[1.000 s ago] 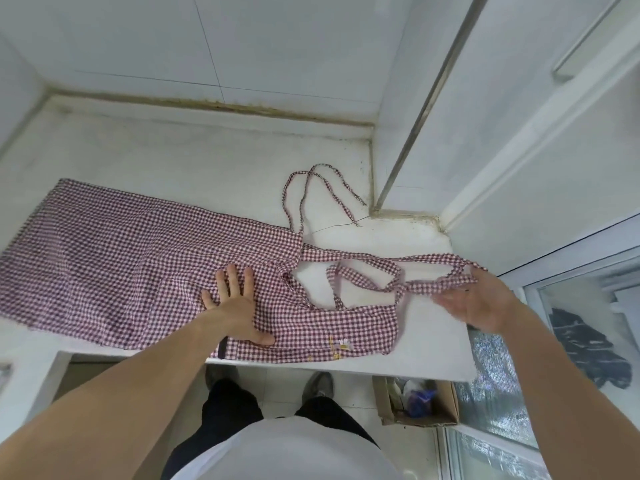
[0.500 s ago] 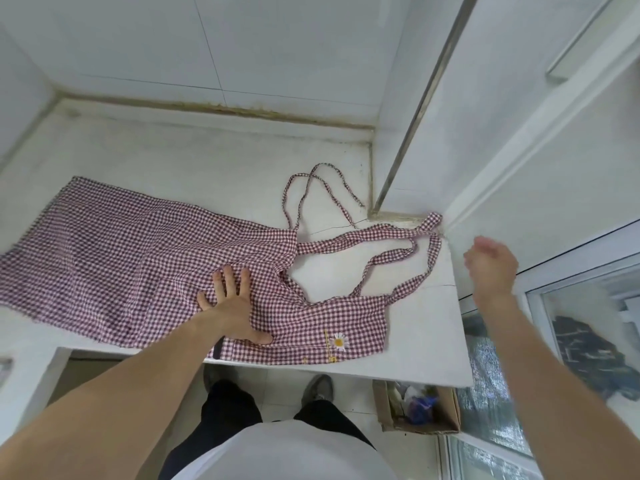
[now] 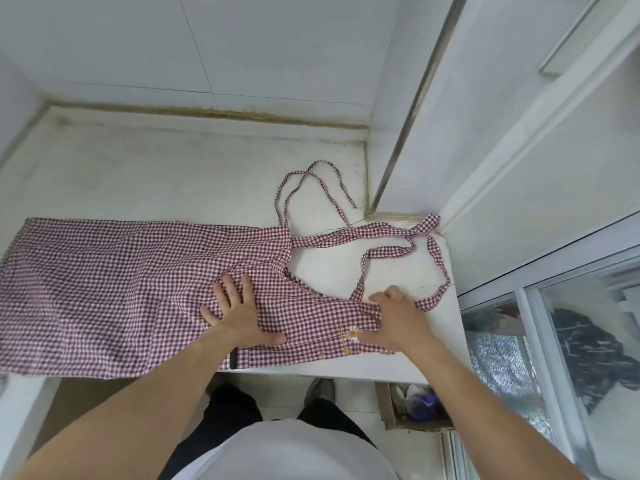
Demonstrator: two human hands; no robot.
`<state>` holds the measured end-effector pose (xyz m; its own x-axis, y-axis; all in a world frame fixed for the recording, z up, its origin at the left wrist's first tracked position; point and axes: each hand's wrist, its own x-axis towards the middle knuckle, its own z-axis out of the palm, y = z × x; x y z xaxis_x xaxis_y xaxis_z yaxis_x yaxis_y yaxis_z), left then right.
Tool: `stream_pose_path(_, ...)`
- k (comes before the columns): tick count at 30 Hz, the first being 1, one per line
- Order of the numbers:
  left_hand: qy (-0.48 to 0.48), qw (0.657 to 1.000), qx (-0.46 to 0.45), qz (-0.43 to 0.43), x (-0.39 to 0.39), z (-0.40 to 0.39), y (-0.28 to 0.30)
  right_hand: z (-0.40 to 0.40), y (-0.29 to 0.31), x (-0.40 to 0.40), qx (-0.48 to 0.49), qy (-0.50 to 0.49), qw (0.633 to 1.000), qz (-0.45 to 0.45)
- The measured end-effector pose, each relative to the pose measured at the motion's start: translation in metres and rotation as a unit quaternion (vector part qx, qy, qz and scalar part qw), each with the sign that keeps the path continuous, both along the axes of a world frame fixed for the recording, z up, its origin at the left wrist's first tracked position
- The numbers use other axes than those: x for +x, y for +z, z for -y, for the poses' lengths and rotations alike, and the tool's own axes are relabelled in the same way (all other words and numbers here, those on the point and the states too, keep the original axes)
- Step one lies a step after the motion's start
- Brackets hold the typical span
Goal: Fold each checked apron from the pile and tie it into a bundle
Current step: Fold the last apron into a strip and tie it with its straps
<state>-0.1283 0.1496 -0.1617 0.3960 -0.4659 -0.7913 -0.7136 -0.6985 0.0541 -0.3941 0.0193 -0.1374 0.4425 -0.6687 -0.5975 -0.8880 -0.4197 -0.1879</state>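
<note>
- Head view: a red checked apron (image 3: 114, 289) lies spread flat on a white counter (image 3: 145, 168), reaching its front edge.
- The left hand (image 3: 242, 317) presses flat on the apron's middle, fingers straight and apart.
- The right hand (image 3: 398, 323) rests on the apron's bib end, fingers bent on the cloth beside a small daisy (image 3: 352, 333); I cannot tell if it pinches the cloth.
- The wide straps (image 3: 391, 251) lie loose on the counter behind the right hand.
- The thin ties (image 3: 304, 181) curl behind the apron, near the wall corner.
- A cardboard box (image 3: 412, 407) stands on the floor under the counter's right end.
</note>
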Motion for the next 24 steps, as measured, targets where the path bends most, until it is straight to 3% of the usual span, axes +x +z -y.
stream_pose_path(2, -0.011, 1.0, 0.006, 0.0, 0.004, -0.001, 0.001, 0.008, 0.011, 0.003, 0.018, 0.023, 0.998, -0.056)
stream_pose_path(6, -0.021, 1.0, 0.011, 0.0, 0.006, -0.001, 0.003, 0.011, 0.008, 0.028, -0.029, 0.034, 0.988, 0.148)
stream_pose_path(8, -0.023, 1.0, 0.014, -0.003, 0.006, 0.0, 0.004, 0.013, -0.004, 0.039, 0.005, 0.078, 0.979, 0.187)
stream_pose_path(13, -0.01, 1.0, 0.022, 0.01, 0.02, -0.003, 0.002, 0.03, -0.015, 0.014, 0.023, 0.123, 0.988, 0.094)
stream_pose_path(18, -0.025, 0.999, 0.023, 0.018, 0.038, -0.008, -0.001, 0.066, -0.012, -0.058, 0.041, 0.037, 0.994, 0.093)
stream_pose_path(24, -0.043, 0.998, 0.031, 0.034, 0.036, -0.007, -0.005, 0.09, -0.007, -0.067, -0.084, 0.024, 0.996, 0.033)
